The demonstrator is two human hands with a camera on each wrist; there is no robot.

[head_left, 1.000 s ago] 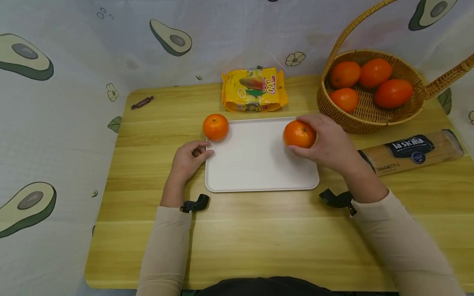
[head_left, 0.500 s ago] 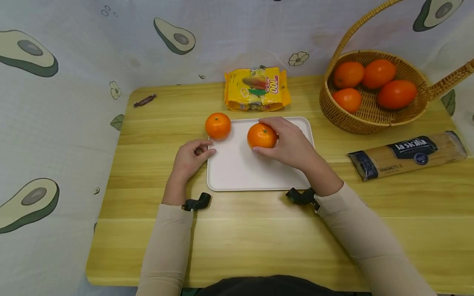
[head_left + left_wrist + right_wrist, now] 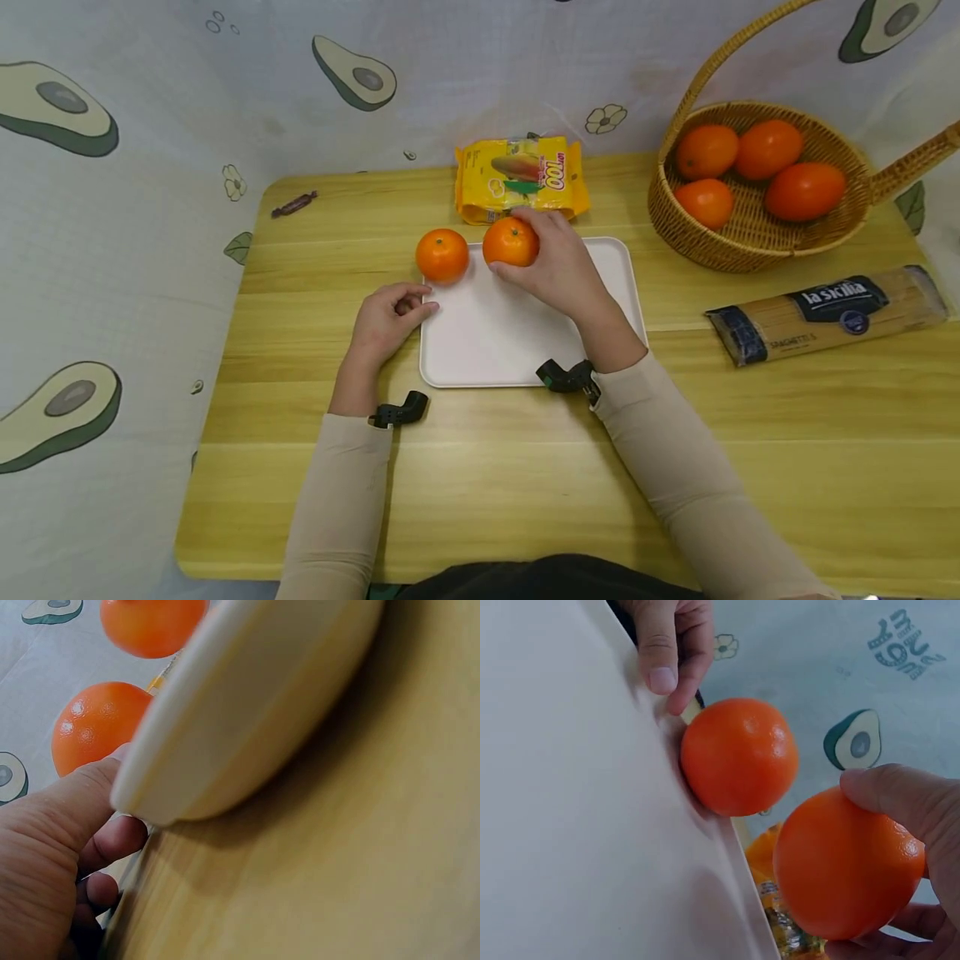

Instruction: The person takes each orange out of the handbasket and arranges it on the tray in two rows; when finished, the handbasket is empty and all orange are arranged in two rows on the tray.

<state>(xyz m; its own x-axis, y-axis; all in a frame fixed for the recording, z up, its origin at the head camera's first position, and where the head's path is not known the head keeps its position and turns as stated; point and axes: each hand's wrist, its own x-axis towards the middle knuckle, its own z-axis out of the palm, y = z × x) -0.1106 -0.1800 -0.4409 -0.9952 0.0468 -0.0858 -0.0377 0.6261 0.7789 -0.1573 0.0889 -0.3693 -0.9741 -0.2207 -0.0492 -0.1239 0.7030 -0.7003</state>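
Above far edge of tray [image 3: 487, 342]: orange [image 3: 508, 242], clasped between thumb and fingers of right hand [image 3: 558, 268]. Left hand [image 3: 384, 323] pinches tray's left rim. Orange likely firm, moderately light, slick-skinned, ready to roll; best cupped round widest part, squeezed gently.

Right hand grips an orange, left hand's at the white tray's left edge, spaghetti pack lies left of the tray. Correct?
Not quite: the spaghetti pack lies to the right of the white tray, as the head view shows. The right hand grips an orange, and the left hand is at the tray's left edge.
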